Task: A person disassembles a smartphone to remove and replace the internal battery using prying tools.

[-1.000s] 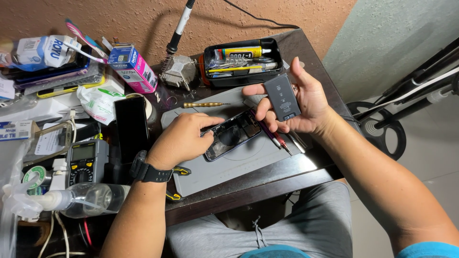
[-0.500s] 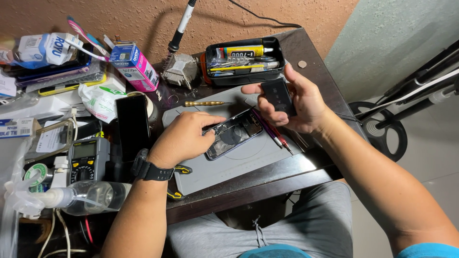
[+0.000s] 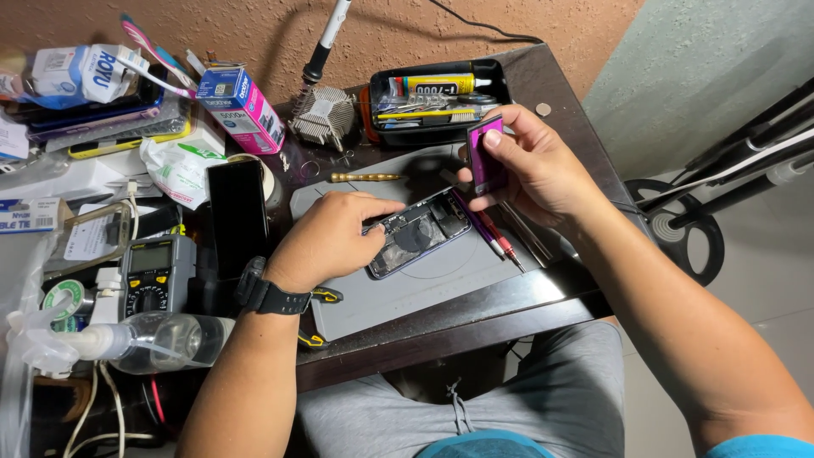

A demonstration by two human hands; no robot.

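While the grey work mat point(image 3: 441, 293) sits mid-desk, everything else can be placed from it. Far left of the mat stand a multimeter point(image 3: 154, 273) and a clear spray bottle point(image 3: 144, 342); just left of it leans a dark phone point(image 3: 236, 216). On the mat lies the opened phone body point(image 3: 418, 232), its insides exposed. The left hand point(image 3: 326, 242) rests on the body's left end, fingers curled down onto it, pinning it rather than gripping. Above the mat's right half, the right hand point(image 3: 530, 170) pinches a small purple-edged flat part point(image 3: 485, 153) by its edges, lifted clear of the body. That part looks thin, light, stiff and probably fragile, best held by its rim. Beyond the mat sits a black tray point(image 3: 500, 85) of tools.
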